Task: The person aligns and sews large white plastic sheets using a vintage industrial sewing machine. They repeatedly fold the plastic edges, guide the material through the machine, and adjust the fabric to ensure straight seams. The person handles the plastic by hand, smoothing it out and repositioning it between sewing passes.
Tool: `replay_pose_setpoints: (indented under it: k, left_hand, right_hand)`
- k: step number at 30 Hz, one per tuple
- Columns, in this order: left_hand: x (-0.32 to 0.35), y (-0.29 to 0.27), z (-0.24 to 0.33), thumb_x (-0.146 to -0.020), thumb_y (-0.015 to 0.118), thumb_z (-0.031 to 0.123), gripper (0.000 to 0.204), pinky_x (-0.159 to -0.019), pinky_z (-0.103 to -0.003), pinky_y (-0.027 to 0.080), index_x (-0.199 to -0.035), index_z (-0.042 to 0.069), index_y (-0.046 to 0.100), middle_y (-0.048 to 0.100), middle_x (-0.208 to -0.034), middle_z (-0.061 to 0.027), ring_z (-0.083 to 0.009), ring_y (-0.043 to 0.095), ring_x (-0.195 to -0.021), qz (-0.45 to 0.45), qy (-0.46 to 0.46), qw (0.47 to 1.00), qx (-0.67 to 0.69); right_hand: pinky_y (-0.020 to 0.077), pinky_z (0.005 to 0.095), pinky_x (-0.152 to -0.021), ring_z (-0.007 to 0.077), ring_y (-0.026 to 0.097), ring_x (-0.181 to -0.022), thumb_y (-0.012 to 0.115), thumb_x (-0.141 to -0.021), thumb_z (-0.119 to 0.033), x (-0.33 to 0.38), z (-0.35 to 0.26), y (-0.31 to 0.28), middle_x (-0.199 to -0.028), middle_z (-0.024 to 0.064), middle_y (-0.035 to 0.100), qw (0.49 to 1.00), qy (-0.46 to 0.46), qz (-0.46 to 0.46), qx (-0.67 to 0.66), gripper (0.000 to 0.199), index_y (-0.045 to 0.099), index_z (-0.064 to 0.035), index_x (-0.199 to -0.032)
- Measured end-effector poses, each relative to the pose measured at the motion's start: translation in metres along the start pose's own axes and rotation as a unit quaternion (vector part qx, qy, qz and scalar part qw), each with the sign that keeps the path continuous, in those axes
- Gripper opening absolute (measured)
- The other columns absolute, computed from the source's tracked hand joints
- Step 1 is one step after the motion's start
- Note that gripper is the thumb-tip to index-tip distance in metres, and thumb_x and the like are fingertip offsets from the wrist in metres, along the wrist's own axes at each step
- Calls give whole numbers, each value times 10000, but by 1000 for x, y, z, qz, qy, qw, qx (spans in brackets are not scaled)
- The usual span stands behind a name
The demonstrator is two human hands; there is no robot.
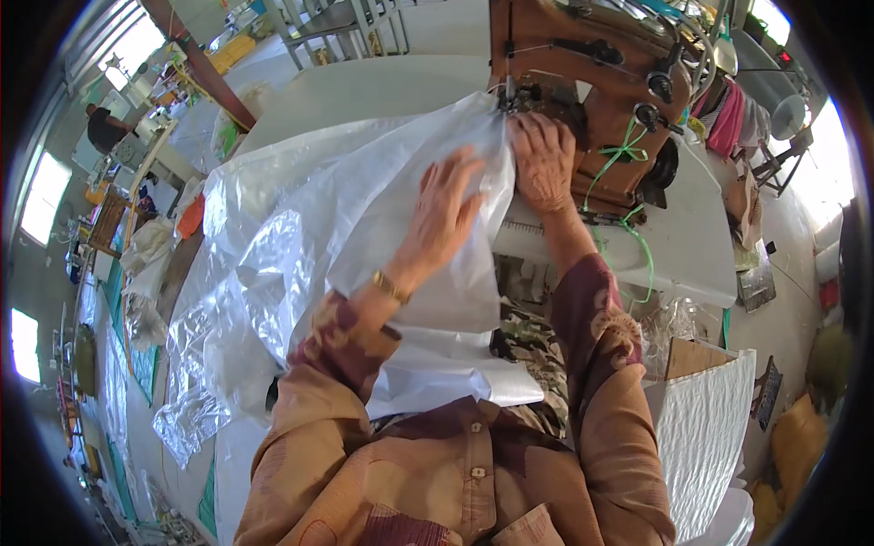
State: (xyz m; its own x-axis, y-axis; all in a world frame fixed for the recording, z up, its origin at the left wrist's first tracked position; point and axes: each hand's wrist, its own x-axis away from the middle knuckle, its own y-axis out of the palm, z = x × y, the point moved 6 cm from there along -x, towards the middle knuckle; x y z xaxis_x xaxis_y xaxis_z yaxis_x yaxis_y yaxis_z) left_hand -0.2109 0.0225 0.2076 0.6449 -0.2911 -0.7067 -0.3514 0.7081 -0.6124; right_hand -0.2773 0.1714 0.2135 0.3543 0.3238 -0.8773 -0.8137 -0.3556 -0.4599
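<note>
A large whitish translucent plastic sheet point(355, 182) spreads over the table and hangs down over my lap. Its far corner reaches the needle area of a brown sewing machine point(592, 100). My left hand point(443, 211), slightly blurred, is over the sheet with fingers stretched and apart. Just right of the needle, my right hand point(543, 162) has its fingers bent close together over the sheet's edge; the thumb is hidden. Green string point(625, 150) is tied in a bow on the machine, and its loose end trails down to the table.
The pale table point(401, 80) extends behind and to the right of the machine. At my lower right stands a box lined in silvery white sheeting point(701, 428). A metal-framed chair point(341, 27) stands beyond the table. Far left, another person point(107, 129) is beside a bench.
</note>
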Motion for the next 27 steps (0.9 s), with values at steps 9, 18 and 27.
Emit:
replay_pose_setpoints:
  k: [9,18,27]
  left_hand:
    - [139,-78,-50,-927,611,343,582,-1132,-543,222,-1396,47,433,348,-1517,-174,-349,353,-1382,-53,-210,970,-106]
    - [259,-116,14,-853,714,313,756,-1157,-556,150,-1455,48,343,249,-1552,-242,-402,221,-1448,-24,-259,955,-142]
    - [430,-118,-2,-802,779,270,946,-1168,-500,175,-1497,-3,198,220,-1543,-281,-421,195,-1443,95,-550,823,-103]
  right_hand:
    - [334,470,-1048,253,514,-1210,551,-855,-146,5,-1,1,-1240,81,586,999,2,-12,-34,436,505,-71,-1283]
    - [359,502,-1034,393,487,-1190,608,-850,-58,68,-45,-80,-1252,193,536,978,103,-86,-159,498,471,-14,-1327]
    - [448,325,-899,167,560,-1003,520,-996,-317,224,-135,-76,-1101,89,630,550,460,-174,-675,406,572,34,-1193]
